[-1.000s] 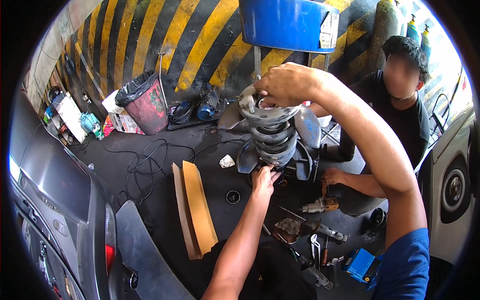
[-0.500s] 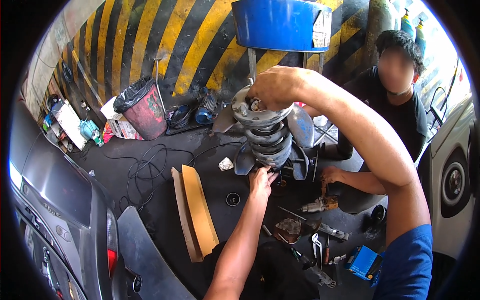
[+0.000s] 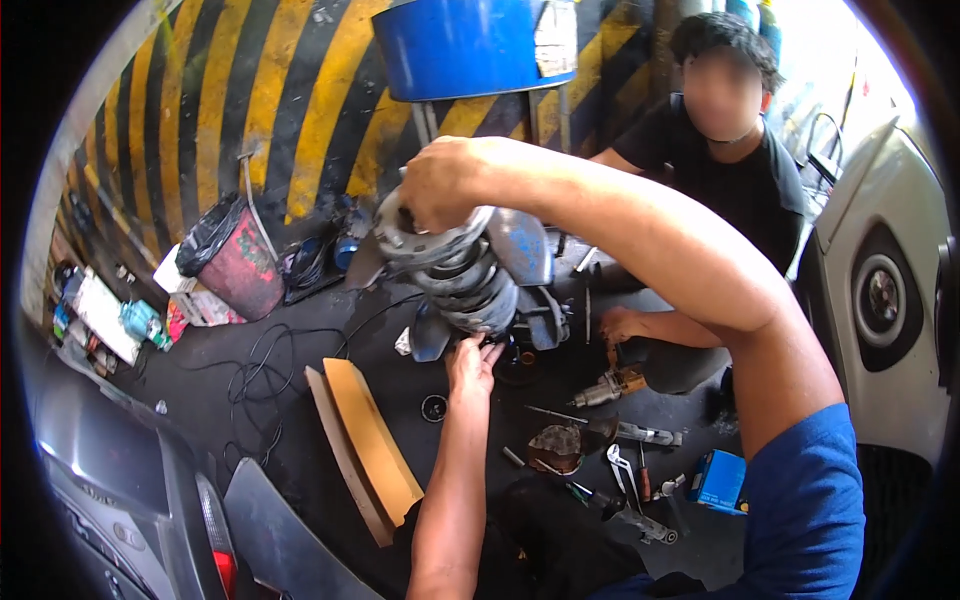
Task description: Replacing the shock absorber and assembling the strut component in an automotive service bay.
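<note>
A grey coil spring (image 3: 470,290) stands slightly tilted in front of me, between the worn blue-and-grey metal plates (image 3: 522,248) of a stand. My right hand (image 3: 440,185) reaches over from the right, its fingers curled down on the strut mount (image 3: 455,238), a round metal piece atop the spring; the fingertips are partly hidden. From below, my left hand (image 3: 470,365) grips the spring's lower end, thumb against the bottom coil and fingers underneath. Right of the stand, a co-worker's hand (image 3: 625,323) is at an impact wrench (image 3: 608,386) on the floor.
A co-worker (image 3: 735,150) sits at the right. Shock absorbers (image 3: 648,434), pliers (image 3: 622,470) and a blue box (image 3: 720,482) lie near my right. Long cardboard (image 3: 372,435), a cable (image 3: 262,365) and a bin (image 3: 240,265) are leftward. Cars (image 3: 120,470) flank both sides; a blue drum (image 3: 470,50) stands behind.
The view has swung rightward, so everything sits further left. The spring and its top leans a bit more to the left, with both my hands still on it.
</note>
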A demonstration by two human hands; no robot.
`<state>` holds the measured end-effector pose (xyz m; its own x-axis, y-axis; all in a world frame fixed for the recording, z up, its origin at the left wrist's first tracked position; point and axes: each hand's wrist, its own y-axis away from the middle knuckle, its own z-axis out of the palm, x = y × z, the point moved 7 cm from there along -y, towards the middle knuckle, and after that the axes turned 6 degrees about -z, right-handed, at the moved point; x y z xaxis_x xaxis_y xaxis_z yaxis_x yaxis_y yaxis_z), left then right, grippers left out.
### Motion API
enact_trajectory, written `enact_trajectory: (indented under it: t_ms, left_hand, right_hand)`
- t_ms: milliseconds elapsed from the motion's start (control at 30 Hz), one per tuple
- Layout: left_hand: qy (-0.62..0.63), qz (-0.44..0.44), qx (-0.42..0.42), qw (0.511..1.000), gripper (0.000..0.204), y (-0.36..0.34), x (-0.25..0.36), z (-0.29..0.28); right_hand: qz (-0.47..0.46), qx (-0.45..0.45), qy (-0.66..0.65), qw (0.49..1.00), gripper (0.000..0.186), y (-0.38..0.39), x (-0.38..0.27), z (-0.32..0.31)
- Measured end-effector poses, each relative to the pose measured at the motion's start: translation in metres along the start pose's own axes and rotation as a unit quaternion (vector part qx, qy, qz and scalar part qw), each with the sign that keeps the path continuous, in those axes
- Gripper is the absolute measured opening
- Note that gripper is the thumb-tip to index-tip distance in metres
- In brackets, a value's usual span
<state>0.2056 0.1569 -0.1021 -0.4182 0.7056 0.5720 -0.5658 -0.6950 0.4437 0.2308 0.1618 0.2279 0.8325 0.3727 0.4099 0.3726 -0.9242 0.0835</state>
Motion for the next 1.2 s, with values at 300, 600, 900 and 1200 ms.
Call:
enact_trajectory:
  t_ms: [300, 600, 900, 1200]
  left_hand:
    - [-0.002, 0.015, -0.003, 1.000, 0.051, 0.004, -0.005, 0.002]
    - [-0.018, 0.016, 0.009, 1.000, 0.051, 0.000, -0.005, -0.004]
    - [0.008, 0.012, 0.009, 1.000, 0.047, -0.002, -0.006, -0.003]
    - [-0.002, 0.000, -0.002, 1.000, 0.047, -0.006, -0.011, -0.001]
  right_hand:
    - [-0.009, -0.042, 0.008, 0.999, 0.031, 0.006, -0.001, -0.001]
    - [0.023, -0.034, -0.004, 0.999, 0.029, 0.009, 0.000, -0.008]
    - [0.052, -0.063, 0.023, 0.996, 0.031, 0.003, -0.002, -0.001]
    - [-0.008, -0.091, 0.016, 0.996, 0.029, 0.007, 0.003, 0.004]
